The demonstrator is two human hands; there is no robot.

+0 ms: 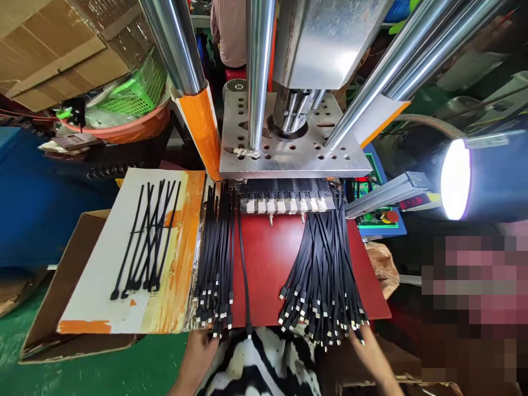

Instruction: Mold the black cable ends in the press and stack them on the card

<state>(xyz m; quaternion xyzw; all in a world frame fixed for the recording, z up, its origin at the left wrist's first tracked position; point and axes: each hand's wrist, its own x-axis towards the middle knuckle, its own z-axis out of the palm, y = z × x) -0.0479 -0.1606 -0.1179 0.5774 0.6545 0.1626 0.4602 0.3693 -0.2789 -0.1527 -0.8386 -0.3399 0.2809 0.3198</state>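
A red work surface (268,264) lies under a metal press. On its left side lies a bundle of black cables (216,258); a larger fan of black cables (324,275) with white-tipped connectors spreads on its right side. My left hand (200,352) rests at the near ends of the left bundle, fingers curled against the cable tips. My right hand (367,352) touches the near ends of the right fan, fingers mostly hidden under the cables. A fixture (284,201) holds a row of connectors at the press.
A white and orange board (107,275) with several black cables (150,236) lies over a cardboard box at left. The perforated press plate (289,148) and steel columns stand ahead. A bright lamp (456,179) shines at right beside a control panel (377,214). A person stands behind the press.
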